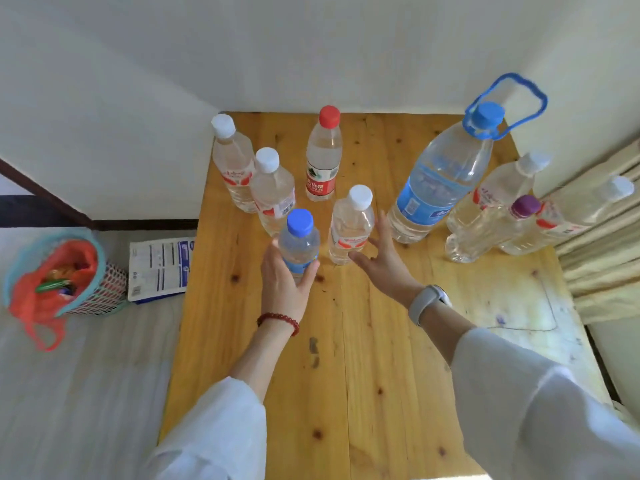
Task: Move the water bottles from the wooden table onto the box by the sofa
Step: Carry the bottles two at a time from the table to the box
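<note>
The left hand is wrapping its grip around the small blue-capped bottle, probably to lift it, while the right hand, fingers spread, is reaching beside the white-capped bottle; both are standing on the wooden tabletop.

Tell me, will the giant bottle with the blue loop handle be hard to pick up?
Probably heavy: the giant bottle looks nearly full and is the biggest on the wooden table. Its smooth sides may slip, so the blue handle seems the better grip. Standing tall and close to other bottles, it could knock them if pushed.
</note>
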